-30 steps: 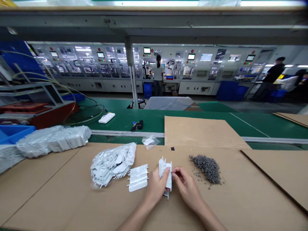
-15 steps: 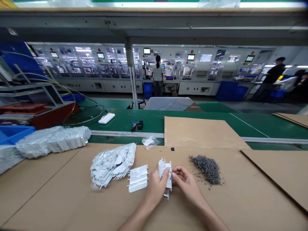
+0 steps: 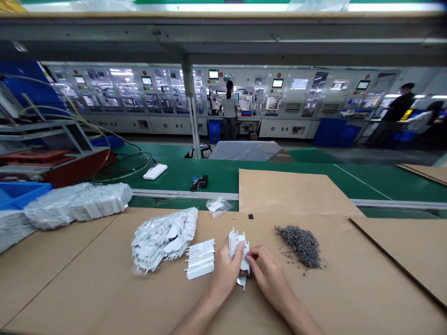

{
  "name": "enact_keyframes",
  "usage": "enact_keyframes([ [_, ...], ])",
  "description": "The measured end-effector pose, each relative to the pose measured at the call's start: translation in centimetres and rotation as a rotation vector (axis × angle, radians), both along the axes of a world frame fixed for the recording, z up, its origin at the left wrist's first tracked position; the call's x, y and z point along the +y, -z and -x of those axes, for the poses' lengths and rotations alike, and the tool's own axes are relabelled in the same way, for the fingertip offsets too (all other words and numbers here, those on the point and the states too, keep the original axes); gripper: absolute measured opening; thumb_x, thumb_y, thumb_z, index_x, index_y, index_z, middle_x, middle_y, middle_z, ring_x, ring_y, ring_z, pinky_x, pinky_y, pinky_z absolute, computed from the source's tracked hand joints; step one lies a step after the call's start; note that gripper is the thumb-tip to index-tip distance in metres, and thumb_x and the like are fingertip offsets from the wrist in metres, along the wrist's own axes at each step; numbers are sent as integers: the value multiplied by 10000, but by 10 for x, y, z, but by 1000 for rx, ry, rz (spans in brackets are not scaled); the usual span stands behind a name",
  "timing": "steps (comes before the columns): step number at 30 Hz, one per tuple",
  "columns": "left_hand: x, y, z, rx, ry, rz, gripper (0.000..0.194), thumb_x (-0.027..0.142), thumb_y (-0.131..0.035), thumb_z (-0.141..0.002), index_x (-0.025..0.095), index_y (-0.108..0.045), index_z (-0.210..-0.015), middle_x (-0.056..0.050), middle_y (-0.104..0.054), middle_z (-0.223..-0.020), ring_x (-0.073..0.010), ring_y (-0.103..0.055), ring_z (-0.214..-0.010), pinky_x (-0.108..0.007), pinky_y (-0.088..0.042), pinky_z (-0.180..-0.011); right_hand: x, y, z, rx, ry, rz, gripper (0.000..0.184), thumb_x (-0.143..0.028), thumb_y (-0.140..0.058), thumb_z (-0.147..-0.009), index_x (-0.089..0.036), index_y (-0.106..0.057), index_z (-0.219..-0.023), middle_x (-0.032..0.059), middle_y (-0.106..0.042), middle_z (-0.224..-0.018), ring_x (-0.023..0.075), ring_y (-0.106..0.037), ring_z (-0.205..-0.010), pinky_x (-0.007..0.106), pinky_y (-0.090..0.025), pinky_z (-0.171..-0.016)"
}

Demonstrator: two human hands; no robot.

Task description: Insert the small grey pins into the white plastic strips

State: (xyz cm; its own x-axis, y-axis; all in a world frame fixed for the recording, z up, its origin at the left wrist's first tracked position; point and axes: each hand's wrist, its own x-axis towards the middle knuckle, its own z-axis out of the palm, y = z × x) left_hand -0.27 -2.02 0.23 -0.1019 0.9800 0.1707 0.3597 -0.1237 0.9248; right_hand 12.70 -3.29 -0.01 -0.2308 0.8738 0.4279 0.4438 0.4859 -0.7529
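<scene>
My left hand [image 3: 226, 267] is closed around several white plastic pieces [image 3: 237, 239] with short pins along their edges, held upright over the cardboard. The thumb presses on their front. At their right edge, my right hand [image 3: 268, 274] has thumb and forefinger pinched together; whatever sits between the fingertips is too small to make out. Left of my hands lies a row of similar white pieces [image 3: 200, 263], overlapping on the cardboard. Beyond that, a clear bag [image 3: 162, 239] is full of more of them. A heap of small dark grey parts [image 3: 300, 244] lies to the right.
Cardboard [image 3: 115, 284] covers the bench. Wrapped white stacks [image 3: 80, 204] and a blue bin [image 3: 23, 193] stand at the left. A small plastic bag [image 3: 218, 206], black clip-like items [image 3: 199, 183] and a white box [image 3: 155, 171] lie farther back. Other people stand near machines behind.
My right hand has moved slightly left, its fingertips closing in on the edge of the white pieces. The left hand keeps its hold nearly unchanged.
</scene>
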Motion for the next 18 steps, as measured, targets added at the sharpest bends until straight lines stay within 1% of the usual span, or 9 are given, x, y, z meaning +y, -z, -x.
enact_keyframes([
  [3,0,-1,0,-4,12,18,246,395,-406,-806,172,-505,-769,21,-535,-576,-136,-540,-502,-201,-374,-432,1,2,-1,-60,0,-77,107,-176,-401,-827,-202,-503,-848,47,-538,-775,173,-513,-733,281,-415,-658],
  [8,-1,-6,0,27,-16,-46,234,374,-429,-797,164,-526,-765,11,-555,-602,-145,-545,-567,-220,-400,-517,2,1,-2,-151,-10,-172,138,-154,-367,-839,-194,-495,-873,64,-543,-801,183,-509,-750,311,-418,-671],
  [14,-1,-6,-1,-41,9,24,273,405,-419,-793,152,-515,-757,13,-545,-563,-131,-522,-474,-202,-376,-413,1,0,-2,-180,2,-199,133,-136,-383,-830,-188,-499,-870,59,-547,-807,175,-518,-754,299,-424,-677],
  [18,-1,-5,-2,-16,-43,-23,259,396,-441,-785,153,-526,-753,9,-553,-572,-142,-541,-521,-219,-406,-486,1,4,0,-140,9,-182,127,-147,-390,-828,-190,-505,-859,56,-545,-794,174,-521,-754,300,-432,-678],
])
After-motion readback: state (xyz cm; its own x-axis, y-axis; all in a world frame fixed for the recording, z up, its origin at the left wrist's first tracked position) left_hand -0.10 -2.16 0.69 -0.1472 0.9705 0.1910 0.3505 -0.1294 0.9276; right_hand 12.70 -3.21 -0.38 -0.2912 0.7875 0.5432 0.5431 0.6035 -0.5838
